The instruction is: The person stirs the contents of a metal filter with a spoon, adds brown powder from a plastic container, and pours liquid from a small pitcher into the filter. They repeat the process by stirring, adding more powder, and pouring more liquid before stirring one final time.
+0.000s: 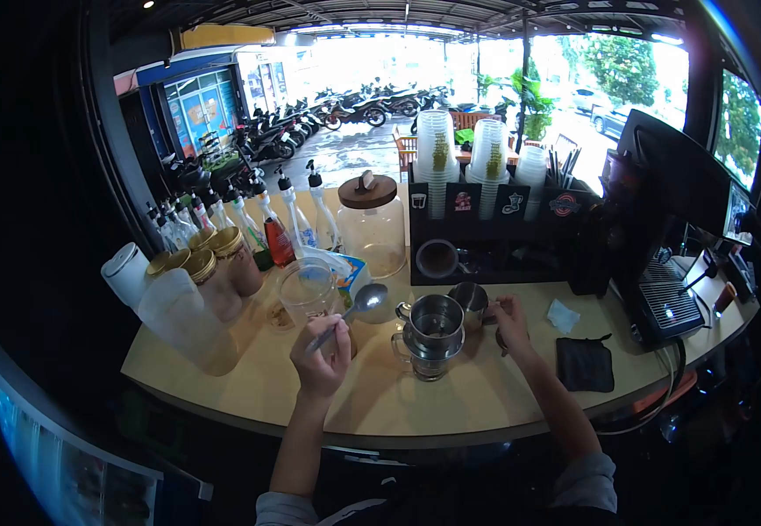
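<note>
A metal spoon (369,298) is held by its handle in my left hand (323,346), with the bowl pointing up and right over the counter. Behind that hand stands a clear plastic container (307,285). My right hand (510,324) has its fingers closed at the handle side of a small steel pitcher (470,302). Between my hands a metal drip filter (436,321) rests on top of a glass cup (430,364) with a handle. The filter is open at the top, with its inside partly visible.
Pump bottles (280,241), gold-lidded jars (231,254) and a wooden-lidded glass jar (372,228) line the left and back. Stacked cups (487,162) stand on a black organizer (503,254). A black cloth (585,363) and an espresso machine (670,298) are at right.
</note>
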